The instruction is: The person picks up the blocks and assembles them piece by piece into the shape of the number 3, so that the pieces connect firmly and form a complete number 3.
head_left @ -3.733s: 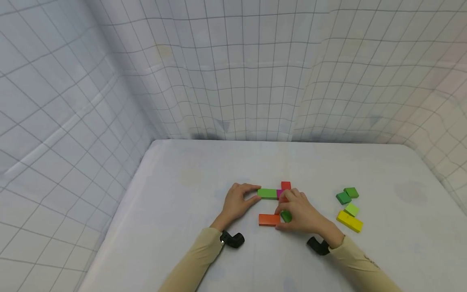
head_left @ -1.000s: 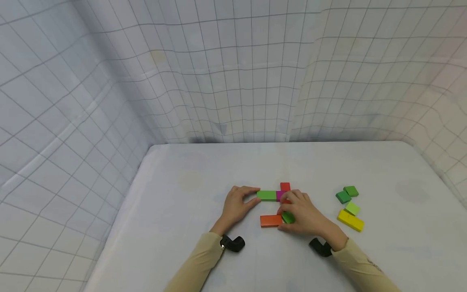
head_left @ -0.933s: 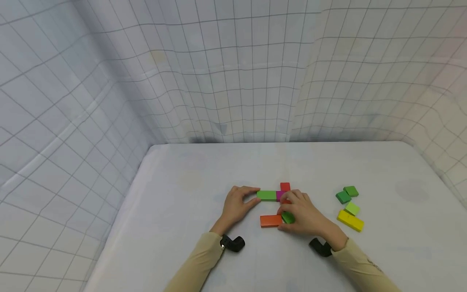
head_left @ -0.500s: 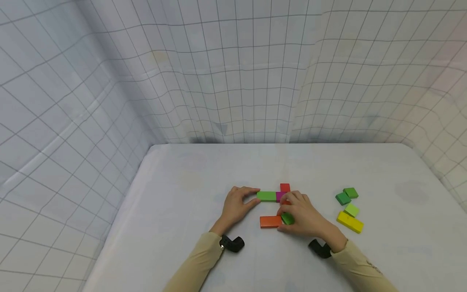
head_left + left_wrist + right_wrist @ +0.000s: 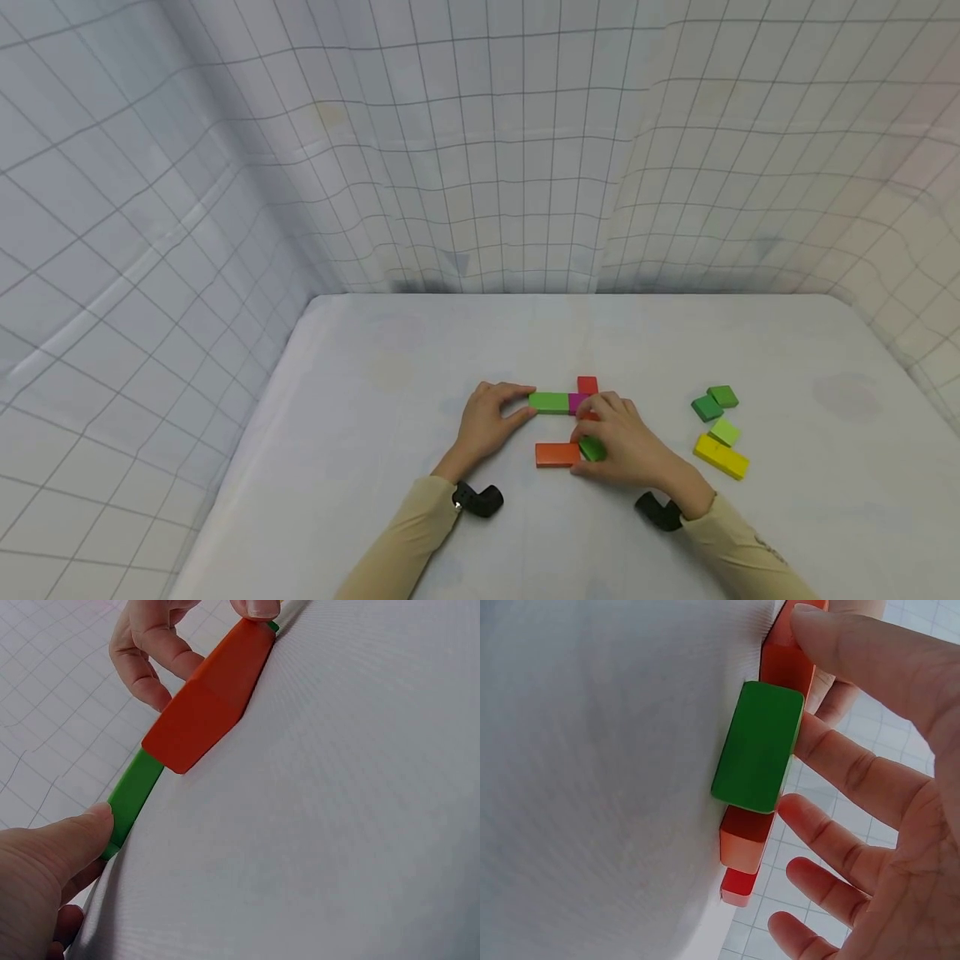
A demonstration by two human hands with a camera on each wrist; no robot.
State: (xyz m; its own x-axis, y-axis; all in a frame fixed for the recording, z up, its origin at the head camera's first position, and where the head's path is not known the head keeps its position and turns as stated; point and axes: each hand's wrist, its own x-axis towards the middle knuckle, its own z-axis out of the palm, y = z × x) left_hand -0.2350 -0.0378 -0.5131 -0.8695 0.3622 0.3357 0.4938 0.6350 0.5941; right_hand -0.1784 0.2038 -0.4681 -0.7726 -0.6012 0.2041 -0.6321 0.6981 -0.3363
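In the head view my left hand [image 5: 483,425] pinches the left end of a light green block [image 5: 550,403] between thumb and forefinger. A purple block [image 5: 577,403] adjoins that block's right end. Beyond it lies a red block [image 5: 587,385]. My right hand [image 5: 626,446] pinches the right end of an orange block [image 5: 557,455] with thumb and forefinger. A darker green block [image 5: 592,448] sits against that end, under the right hand. Another orange-red block [image 5: 744,836] stands behind the green block in the right wrist view; from the head, the right fingers mostly cover it.
To the right lie a yellow block [image 5: 721,457], a lime block [image 5: 724,432] and two small green blocks [image 5: 707,407] close together. The white table [image 5: 420,333] is bounded by grid-patterned cloth [image 5: 525,167] at the back and sides.
Compared with the oldest frame, the orange block and my right hand sit very slightly further right. Both hands look still over the last second.
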